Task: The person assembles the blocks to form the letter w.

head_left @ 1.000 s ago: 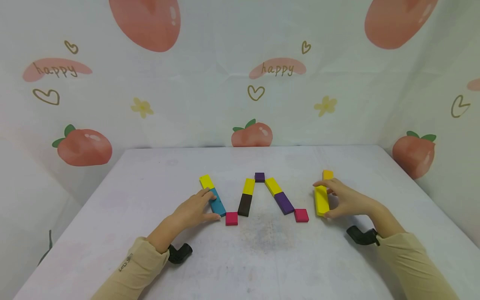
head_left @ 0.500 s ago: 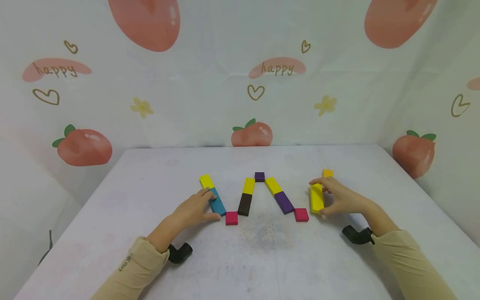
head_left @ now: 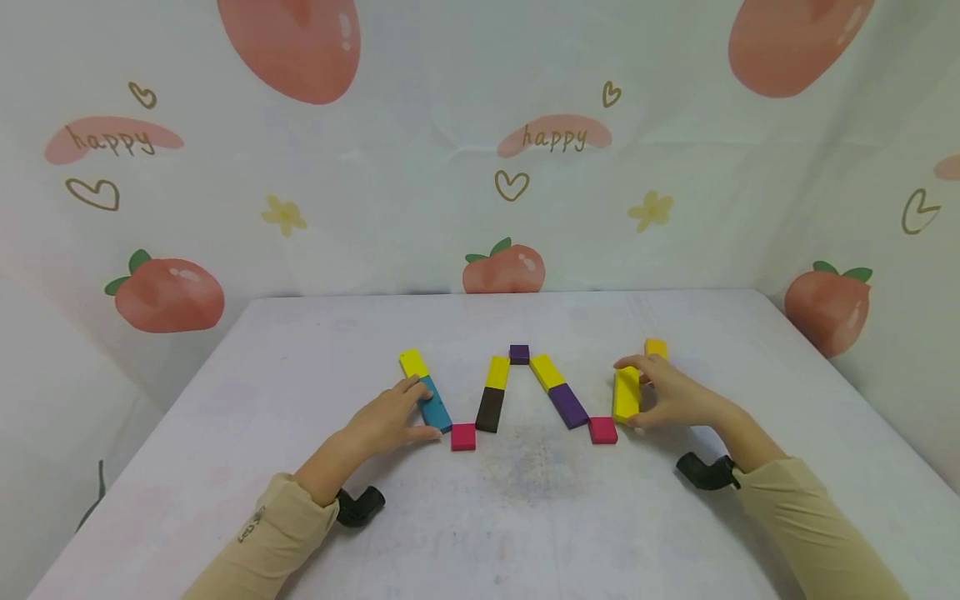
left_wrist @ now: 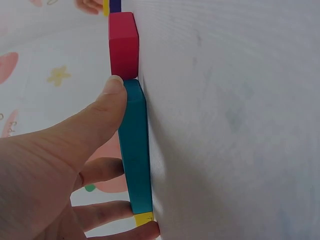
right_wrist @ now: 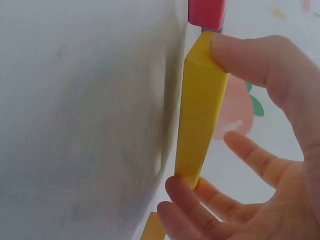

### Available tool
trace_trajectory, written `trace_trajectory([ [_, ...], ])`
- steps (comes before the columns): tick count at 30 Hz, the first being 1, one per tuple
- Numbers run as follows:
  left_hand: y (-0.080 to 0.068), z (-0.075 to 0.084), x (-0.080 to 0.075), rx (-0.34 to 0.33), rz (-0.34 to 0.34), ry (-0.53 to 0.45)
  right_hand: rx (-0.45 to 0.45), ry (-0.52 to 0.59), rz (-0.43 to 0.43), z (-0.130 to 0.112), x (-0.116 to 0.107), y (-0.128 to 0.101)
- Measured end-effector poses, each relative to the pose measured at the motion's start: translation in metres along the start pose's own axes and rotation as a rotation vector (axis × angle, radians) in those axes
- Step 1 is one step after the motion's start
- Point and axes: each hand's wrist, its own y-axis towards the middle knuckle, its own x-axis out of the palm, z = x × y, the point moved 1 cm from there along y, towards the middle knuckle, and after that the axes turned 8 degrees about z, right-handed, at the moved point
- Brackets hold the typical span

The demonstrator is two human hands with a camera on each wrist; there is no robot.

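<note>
In the head view, my left hand [head_left: 386, 419] rests on a blue block [head_left: 436, 410], thumb at its near end, fingers along it. The left wrist view shows the thumb where this blue block [left_wrist: 136, 145] meets a red block [left_wrist: 124, 45]. A yellow block [head_left: 406, 360] continues from its far end. My right hand [head_left: 678, 392] pinches a long yellow block [right_wrist: 200, 115] lengthwise, thumb on the near end, fingertips at the far end. Its near end is close beside the right red block [head_left: 603, 430]. Another orange-yellow block [head_left: 656, 347] lies just beyond the right hand.
Between the hands, blocks form a zigzag: a left red square [head_left: 463, 437], a yellow-and-black strip [head_left: 492, 408], a purple square [head_left: 519, 355] on top, and a yellow-and-purple strip [head_left: 568, 406]. A white table [head_left: 525, 517] backs onto a printed curtain [head_left: 420, 183].
My right hand has moved left with the long yellow block, bringing it close to the right red block. The left hand and the other blocks have stayed in place.
</note>
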Motion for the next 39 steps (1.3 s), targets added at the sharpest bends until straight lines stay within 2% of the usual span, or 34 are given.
trace_trajectory([
  [14, -0.0002, -0.0007, 0.0002, 0.003, 0.006, 0.002, 0.056, -0.01, -0.03, -0.0019, 0.0014, 0.0032],
  [39, -0.0012, -0.0001, -0.0011, 0.006, 0.008, -0.006, 0.074, -0.01, -0.05, -0.0041, 0.0003, 0.0019],
])
